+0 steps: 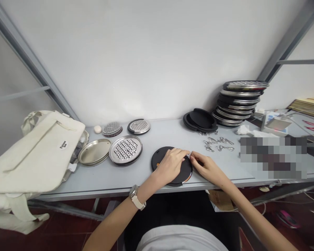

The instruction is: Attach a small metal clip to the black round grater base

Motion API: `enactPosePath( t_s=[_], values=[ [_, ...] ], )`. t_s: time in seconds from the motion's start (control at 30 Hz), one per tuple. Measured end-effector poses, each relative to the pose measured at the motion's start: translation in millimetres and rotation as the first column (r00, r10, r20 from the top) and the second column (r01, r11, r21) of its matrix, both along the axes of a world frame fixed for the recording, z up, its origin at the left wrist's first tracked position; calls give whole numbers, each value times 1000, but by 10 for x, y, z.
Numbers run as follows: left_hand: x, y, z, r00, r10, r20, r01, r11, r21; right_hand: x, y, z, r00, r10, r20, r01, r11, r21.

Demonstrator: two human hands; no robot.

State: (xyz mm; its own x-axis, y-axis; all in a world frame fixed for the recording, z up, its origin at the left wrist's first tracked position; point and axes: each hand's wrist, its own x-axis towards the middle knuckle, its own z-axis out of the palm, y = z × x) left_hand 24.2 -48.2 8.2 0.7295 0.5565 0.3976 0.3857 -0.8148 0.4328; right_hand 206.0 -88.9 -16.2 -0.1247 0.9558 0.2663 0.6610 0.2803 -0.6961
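A round black disc (pixel 159 153) with a small orange mark lies on the grey table just in front of me. Across its top rests my left hand (pixel 171 163), fingers bent over towards the disc's right edge; its thumb is hidden. At that same edge, my right hand (pixel 202 166) pinches a thin silvery piece (pixel 188 154), mostly covered by the fingers. Several wire clips (pixel 211 141) lie loose on the table beyond my right hand. To the left of the disc, a round metal grater plate (pixel 126 150) lies on a stack.
Plain metal discs (pixel 94 151) and smaller grater plates (pixel 139 126) are at the left, beside a cream bag (pixel 39 150). Black round lids (pixel 200 120) and a tall stack of graters (pixel 239 103) stand at the back right. A white wall (pixel 157 62) rises behind.
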Motion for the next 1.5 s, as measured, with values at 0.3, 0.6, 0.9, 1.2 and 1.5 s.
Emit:
enactPosePath(
  t_s=[0.3,0.6,0.9,1.2,1.5],
  values=[
    [0,-3,16,1000,-9,8,9,1000,-13,8,14,-19,1000,16,7,-16,1000,-2],
    [-4,-7,26,1000,-7,2,7,1000,-10,17,34,-53,1000,16,25,-16,1000,7],
    [-1,-5,14,1000,-11,18,11,1000,-6,13,9,-45,999,19,43,-19,1000,10],
    [-3,-6,27,1000,-15,18,15,1000,-13,4,22,-33,1000,17,16,-17,1000,1],
    [-4,-7,19,1000,-16,17,16,1000,-12,-8,16,-22,1000,29,10,-29,1000,-7]
  ],
)
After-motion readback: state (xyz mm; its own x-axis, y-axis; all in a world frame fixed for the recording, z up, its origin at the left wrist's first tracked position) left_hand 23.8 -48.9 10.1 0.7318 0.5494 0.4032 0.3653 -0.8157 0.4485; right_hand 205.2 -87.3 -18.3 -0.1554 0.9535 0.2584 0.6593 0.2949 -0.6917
